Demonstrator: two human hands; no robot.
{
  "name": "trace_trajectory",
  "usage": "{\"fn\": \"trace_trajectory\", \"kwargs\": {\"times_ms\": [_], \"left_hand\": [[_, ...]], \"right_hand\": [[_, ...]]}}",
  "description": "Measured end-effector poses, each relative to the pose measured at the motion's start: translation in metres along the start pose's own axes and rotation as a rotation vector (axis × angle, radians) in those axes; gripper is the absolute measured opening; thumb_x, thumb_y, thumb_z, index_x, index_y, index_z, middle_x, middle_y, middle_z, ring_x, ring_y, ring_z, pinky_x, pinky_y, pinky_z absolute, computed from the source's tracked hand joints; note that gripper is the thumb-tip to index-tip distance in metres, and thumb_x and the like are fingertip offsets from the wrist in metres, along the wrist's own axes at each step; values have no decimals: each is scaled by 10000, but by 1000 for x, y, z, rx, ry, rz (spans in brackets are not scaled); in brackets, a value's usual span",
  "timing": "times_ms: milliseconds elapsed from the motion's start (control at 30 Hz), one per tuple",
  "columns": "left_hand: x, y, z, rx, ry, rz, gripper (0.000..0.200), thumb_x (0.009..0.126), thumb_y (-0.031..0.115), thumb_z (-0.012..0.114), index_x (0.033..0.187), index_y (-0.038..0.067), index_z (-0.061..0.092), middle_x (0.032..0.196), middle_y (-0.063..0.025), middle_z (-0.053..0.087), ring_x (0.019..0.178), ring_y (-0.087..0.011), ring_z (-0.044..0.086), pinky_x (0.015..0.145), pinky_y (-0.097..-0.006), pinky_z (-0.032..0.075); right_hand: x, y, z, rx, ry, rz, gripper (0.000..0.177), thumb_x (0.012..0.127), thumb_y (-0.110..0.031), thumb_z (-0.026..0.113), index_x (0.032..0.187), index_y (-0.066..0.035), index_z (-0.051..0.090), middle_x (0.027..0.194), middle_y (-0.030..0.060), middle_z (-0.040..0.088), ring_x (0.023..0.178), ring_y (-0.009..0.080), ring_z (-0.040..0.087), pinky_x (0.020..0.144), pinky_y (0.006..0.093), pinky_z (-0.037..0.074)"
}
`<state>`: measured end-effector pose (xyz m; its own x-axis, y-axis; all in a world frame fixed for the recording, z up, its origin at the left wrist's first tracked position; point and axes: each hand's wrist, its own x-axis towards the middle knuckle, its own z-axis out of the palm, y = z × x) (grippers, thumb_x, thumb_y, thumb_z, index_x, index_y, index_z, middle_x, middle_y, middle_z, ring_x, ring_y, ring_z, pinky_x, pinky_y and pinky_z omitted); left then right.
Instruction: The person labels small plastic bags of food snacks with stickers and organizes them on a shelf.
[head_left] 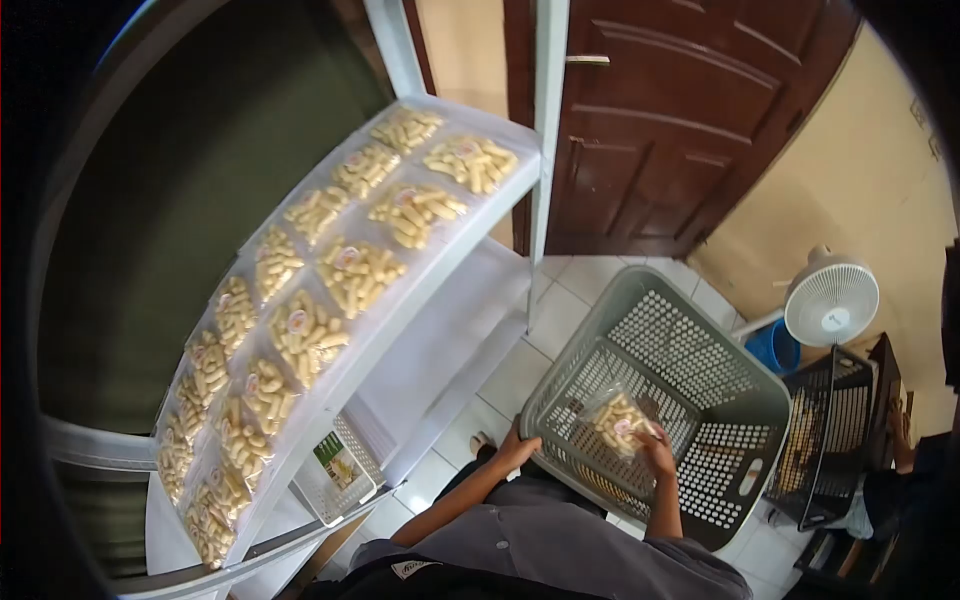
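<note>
Two rows of clear snack bags (362, 275), packed with pale finger-shaped pieces, lie on a white shelf (455, 245) at left, running from near to far. Some carry a round label. Lower down, a white basket (372, 462) holds something with a green label.

Left hand (518, 450): fingers closed round the near left rim of a large gray basket (700, 315) with perforated sides. Inside the basket's outline, a single filled bag (618, 425); cannot tell whether it touches the bottom. Right hand (657, 455): fingers pinching that bag's right edge.

Far side, brown door (690, 130), closed. Farther right, white fan (830, 298), blue bin (765, 350) just beside it. Nearer, black crates (830, 430). Right edge, another person's hand (900, 430); finger state cannot be told.
</note>
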<state>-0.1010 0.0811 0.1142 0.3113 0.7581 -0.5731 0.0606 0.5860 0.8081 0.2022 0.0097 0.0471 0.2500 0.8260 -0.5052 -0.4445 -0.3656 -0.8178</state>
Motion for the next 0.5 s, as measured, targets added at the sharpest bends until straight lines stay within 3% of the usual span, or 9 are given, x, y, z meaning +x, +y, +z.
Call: {"fn": "trace_trajectory", "kwargs": {"times_ms": [67, 100, 167, 300, 367, 500], "left_hand": [[-1, 5, 0, 39, -20, -6, 595, 711, 84, 538, 1237, 14, 269, 756, -71, 505, 655, -149, 485, 589, -290, 413], [12, -20, -4, 143, -2, 127, 626, 701, 98, 559, 1242, 23, 253, 827, -93, 507, 716, -169, 498, 634, -302, 420], [3, -3, -3, 132, -24, 54, 625, 691, 104, 570, 1230, 29, 264, 880, -110, 498, 764, -183, 502, 669, -314, 422], [8, -18, -6, 74, -58, 82, 622, 709, 131, 568, 1233, 16, 253, 873, -105, 495, 731, -176, 504, 640, -313, 428], [9, -12, -5, 131, -40, 57, 618, 726, 136, 562, 1237, 7, 240, 851, -100, 498, 709, -163, 504, 623, -307, 429], [16, -38, -5, 15, -98, 140, 602, 756, 146, 551, 1237, -9, 224, 784, -82, 503, 700, -156, 506, 629, -307, 433]], "right_hand": [[-13, -69, 47, 102, -138, -130, 305, 726, -6, 567, 1023, 8, 501, 966, 82, 565, 878, 169, 545, 784, 286, 436], [-16, -107, 81, 125, -196, -192, 306, 729, -14, 574, 1025, 1, 498, 949, 68, 566, 880, 145, 534, 808, 278, 422], [-11, -165, 143, 112, -359, -370, 336, 731, -30, 571, 1047, 12, 467, 989, 76, 548, 892, 149, 531, 808, 278, 424], [8, -255, 292, 101, -564, -671, 325, 771, -33, 567, 1075, 19, 467, 1008, 83, 544, 897, 138, 532, 786, 258, 428], [21, -289, 366, 113, -586, -732, 304, 759, -74, 609, 1033, 13, 509, 913, 50, 571, 783, 103, 544, 672, 217, 429], [117, -339, 471, 14, -568, -775, 301, 704, -112, 644, 977, -11, 566, 772, 40, 589, 707, 88, 529, 629, 224, 419]]}}
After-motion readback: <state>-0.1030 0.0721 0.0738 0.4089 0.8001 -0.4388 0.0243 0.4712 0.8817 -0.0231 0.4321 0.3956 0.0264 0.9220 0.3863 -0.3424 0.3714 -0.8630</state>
